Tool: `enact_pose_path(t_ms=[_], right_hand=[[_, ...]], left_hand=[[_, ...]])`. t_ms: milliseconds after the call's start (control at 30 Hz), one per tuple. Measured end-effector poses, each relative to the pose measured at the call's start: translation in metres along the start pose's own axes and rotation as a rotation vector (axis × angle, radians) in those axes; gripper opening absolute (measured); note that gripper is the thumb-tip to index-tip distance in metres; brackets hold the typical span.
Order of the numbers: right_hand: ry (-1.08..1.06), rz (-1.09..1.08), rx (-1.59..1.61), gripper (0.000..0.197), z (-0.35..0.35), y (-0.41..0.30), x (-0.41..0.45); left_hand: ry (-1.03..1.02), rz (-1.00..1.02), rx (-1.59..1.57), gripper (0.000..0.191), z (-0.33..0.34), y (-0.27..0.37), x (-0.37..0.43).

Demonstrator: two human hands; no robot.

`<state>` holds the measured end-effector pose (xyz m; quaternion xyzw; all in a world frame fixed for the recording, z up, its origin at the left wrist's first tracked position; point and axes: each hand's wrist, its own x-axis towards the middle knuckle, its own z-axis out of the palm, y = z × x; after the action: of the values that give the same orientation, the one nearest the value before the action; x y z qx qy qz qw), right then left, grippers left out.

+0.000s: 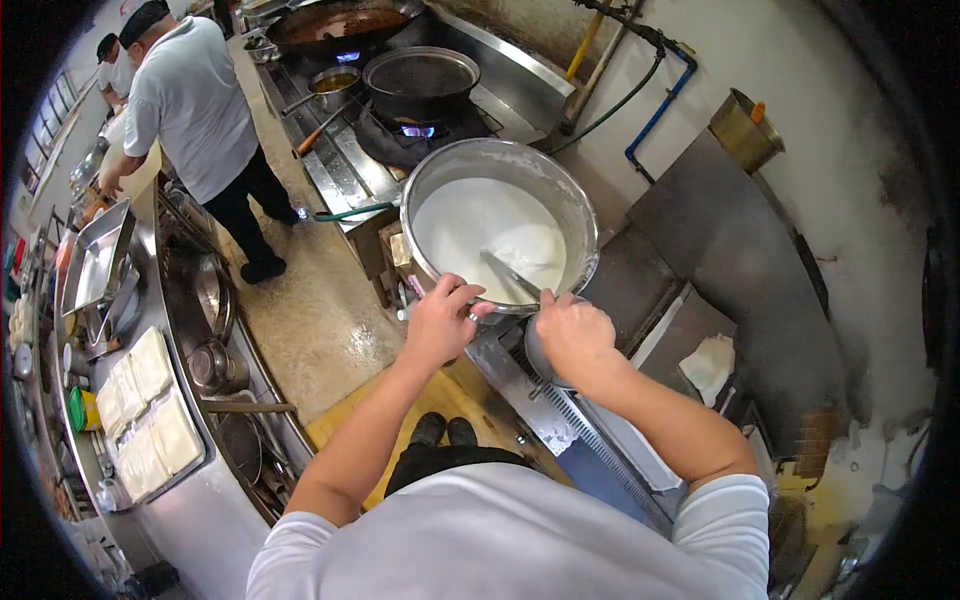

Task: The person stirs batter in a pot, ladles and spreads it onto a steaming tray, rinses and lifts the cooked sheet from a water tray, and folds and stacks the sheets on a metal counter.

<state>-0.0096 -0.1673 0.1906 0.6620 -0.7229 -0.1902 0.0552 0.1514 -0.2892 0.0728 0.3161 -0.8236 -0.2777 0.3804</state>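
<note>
A large, deep stainless-steel pot (583, 225) of milky white liquid (465, 217) stands in front of me. My left hand (442, 319) grips its near rim, a ring on one finger. To the right, my right hand (574, 334) is closed around the handle of a long metal utensil (514, 276). The utensil slants over the near rim, its far end dipping into the liquid, so its submerged tip is hidden. Beneath my right hand a grey round vessel (536, 349) is partly covered.
Left of the pot, a gas stove holds a lidded dark pot (424, 75) over a flame, a saucepan (335, 81) and a large wok (337, 22). A co-worker (191, 105) stands at the steel counter (202, 517), where a tray of pale folded sheets (161, 442) lies. A cloth (709, 367) is at right.
</note>
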Motion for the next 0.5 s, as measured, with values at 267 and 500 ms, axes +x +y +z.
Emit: enact_pose_path(t_ms=[267, 500], right_hand=[[-0.006, 0.143, -0.168, 0.042, 0.043, 0.055, 0.011], [-0.864, 0.054, 0.119, 0.027, -0.079, 0.088, 0.057]], left_hand=[[0.025, 0.017, -0.039, 0.025, 0.000, -0.009, -0.003], [0.044, 0.021, -0.032, 0.027, 0.002, -0.011, -0.004]])
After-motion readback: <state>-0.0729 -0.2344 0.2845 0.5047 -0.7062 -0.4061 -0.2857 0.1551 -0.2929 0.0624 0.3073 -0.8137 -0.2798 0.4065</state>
